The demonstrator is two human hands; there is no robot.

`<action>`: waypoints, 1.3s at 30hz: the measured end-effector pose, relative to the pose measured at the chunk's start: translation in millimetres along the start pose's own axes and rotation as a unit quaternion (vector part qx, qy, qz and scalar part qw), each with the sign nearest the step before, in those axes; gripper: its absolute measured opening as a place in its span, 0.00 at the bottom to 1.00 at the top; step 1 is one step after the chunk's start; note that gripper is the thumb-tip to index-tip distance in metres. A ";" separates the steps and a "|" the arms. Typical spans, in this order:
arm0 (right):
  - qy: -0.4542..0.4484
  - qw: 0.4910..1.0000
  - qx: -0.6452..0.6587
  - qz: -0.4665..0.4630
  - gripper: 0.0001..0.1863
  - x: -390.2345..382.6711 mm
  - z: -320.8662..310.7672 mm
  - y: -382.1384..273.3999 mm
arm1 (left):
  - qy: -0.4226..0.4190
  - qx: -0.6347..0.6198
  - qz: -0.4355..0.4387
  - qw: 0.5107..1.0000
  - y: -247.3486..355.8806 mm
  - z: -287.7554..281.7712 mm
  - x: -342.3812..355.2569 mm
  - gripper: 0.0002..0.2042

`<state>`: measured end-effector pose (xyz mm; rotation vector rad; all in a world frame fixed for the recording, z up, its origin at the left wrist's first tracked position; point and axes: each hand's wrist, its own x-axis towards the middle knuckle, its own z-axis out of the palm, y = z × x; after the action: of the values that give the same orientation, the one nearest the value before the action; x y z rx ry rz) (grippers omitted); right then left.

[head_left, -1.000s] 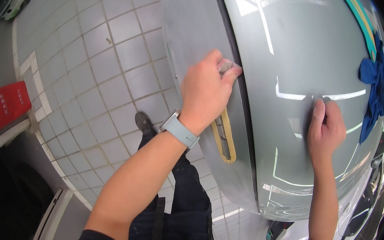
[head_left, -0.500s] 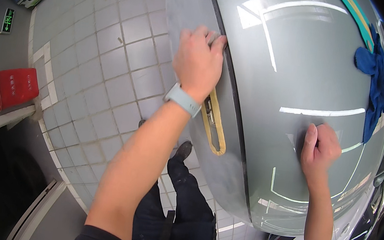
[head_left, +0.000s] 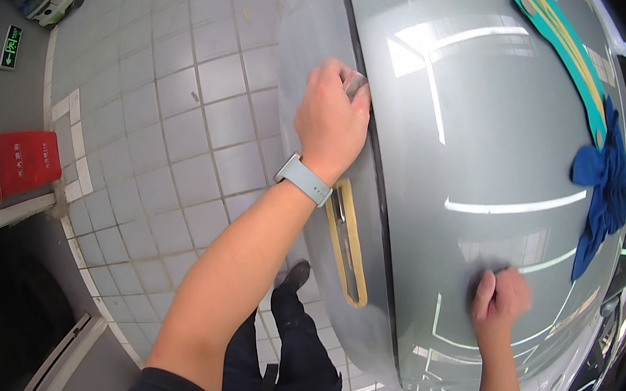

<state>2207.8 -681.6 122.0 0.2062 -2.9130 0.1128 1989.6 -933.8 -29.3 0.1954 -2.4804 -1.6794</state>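
Since a second ago the right hand [head_left: 501, 299] has slid down the glossy grey car panel [head_left: 486, 139] toward five o'clock, fingers curled on a dark pad. The left hand [head_left: 330, 123] pinches a small grey sanding block [head_left: 354, 84] at the seam. At nine o'clock lies a red box [head_left: 21, 163]; a green sign [head_left: 10, 45] at ten.

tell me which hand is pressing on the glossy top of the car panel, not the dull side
The right hand, low on the shiny grey surface with a dark pad under its fingers. The left hand grips the panel's edge by the matte side.
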 end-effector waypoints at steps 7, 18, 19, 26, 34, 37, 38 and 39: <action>-0.018 0.999 -0.038 0.000 0.20 -9.4 -0.5 6.4 | -0.013 -0.049 0.026 0.998 -6.9 -0.4 98.7 0.12; -0.037 0.997 -0.063 0.002 0.20 -5.4 -2.9 1.0 | -0.031 -0.045 0.010 0.998 -10.5 20.7 235.5 0.16; -0.041 0.997 -0.065 0.006 0.20 -5.5 -3.3 0.2 | -0.037 -0.043 -0.001 0.998 -11.3 20.8 232.3 0.16; -0.035 0.998 -0.057 0.012 0.19 -3.1 -1.9 -2.2 | -0.060 -0.019 0.048 0.997 -9.7 -0.3 145.3 0.17; -0.005 0.998 -0.059 0.008 0.19 0.5 0.5 -5.4 | -0.146 -0.061 0.008 0.987 1.8 -23.0 29.5 0.14; 0.010 0.999 -0.048 -0.001 0.20 3.0 -0.2 -7.1 | -0.119 -0.040 0.048 0.991 11.9 -29.5 -23.5 0.13; 0.016 0.999 -0.047 0.001 0.21 3.7 0.2 -7.4 | -0.126 -0.021 0.040 0.991 16.2 -31.3 -42.6 0.13; 0.024 0.999 -0.026 -0.010 0.21 3.9 0.3 -7.3 | -0.121 -0.004 0.043 0.992 19.3 -32.5 -60.9 0.13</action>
<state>2205.0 -689.3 123.0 0.2218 -2.8613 0.0367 2054.9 -945.0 -2.0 -0.1231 -2.6065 -1.7700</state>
